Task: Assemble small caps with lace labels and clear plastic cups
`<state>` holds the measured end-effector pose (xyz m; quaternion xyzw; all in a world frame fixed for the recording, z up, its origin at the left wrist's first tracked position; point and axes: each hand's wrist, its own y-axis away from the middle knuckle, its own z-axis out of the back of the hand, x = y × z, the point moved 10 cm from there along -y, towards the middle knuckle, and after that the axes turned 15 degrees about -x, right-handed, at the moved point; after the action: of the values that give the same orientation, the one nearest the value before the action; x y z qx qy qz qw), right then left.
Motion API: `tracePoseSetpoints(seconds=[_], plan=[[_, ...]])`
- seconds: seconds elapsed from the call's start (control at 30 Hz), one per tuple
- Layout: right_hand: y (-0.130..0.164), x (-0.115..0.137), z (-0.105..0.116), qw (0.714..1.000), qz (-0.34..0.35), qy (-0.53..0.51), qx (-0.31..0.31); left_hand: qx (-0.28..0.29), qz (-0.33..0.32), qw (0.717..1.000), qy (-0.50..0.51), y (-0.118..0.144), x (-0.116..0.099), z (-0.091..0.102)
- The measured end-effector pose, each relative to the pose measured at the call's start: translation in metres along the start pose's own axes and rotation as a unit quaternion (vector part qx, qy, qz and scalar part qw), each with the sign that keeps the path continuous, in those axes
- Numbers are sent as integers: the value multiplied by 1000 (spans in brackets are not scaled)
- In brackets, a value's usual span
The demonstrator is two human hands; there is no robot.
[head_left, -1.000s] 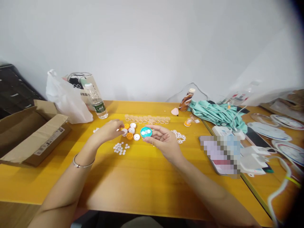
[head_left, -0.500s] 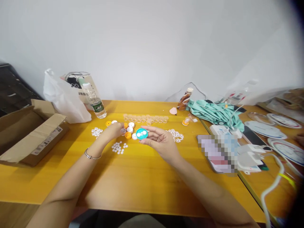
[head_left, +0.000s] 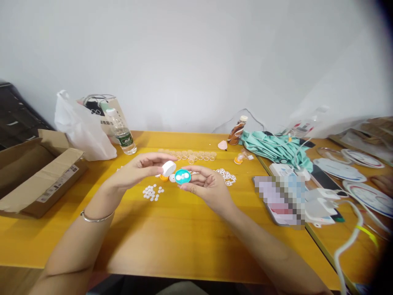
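Between thumb and fingers my left hand (head_left: 141,169) grips a white round cap (head_left: 168,168), tilted on its side above the table. My right hand (head_left: 205,184) is closed on a teal round piece (head_left: 183,176) with white shapes on its face, held close beside the cap. Behind and below them sit an orange cap (head_left: 164,178) and a smaller white cap (head_left: 172,178), partly hidden by my hands. Small white discs (head_left: 152,192) lie loose in front. White cut-out pieces (head_left: 226,177) are heaped right of my right hand. Clear round cups (head_left: 196,155) stand in rows behind.
An open cardboard box (head_left: 58,180), a white plastic bag (head_left: 82,131) and a water bottle (head_left: 124,137) stand on the left. Toward the right are a brown drink bottle (head_left: 237,132), teal cloth (head_left: 276,147), a phone (head_left: 278,200) and white cables (head_left: 346,237).
My left hand has lifted a white cap from the group of caps and brought it right, beside the teal piece. My right hand stays nearly in place, still holding that piece.
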<state>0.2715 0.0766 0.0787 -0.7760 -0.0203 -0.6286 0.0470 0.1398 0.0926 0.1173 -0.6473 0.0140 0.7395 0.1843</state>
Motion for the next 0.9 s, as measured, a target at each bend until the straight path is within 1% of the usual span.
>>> tracePoseSetpoints(seconds=[0.07, 0.17, 0.3, 0.53, 0.63, 0.77, 0.9], plan=[[2, 2, 0, 1000, 3, 3, 2, -9, 4, 999, 51, 2, -3, -4], [5, 7, -1, 1000, 16, 6, 7, -22, -3, 998, 67, 5, -5, -6], [8, 13, -2, 999, 34, 5, 4, -24, -27, 999, 32, 8, -13, -8], [9, 16, -2, 998, 56, 5, -4, -36, -63, 996, -55, 16, -27, -9], [9, 16, -1, 997, 70, 11, -10, -39, -62, 993, -91, 18, -26, -9], [8, 13, -1, 997, 73, 20, -11, -38, -60, 990, -121, 19, -22, -10], [8, 12, -2, 998, 67, 15, -9, -45, -78, 987, -134, 20, -26, -13]])
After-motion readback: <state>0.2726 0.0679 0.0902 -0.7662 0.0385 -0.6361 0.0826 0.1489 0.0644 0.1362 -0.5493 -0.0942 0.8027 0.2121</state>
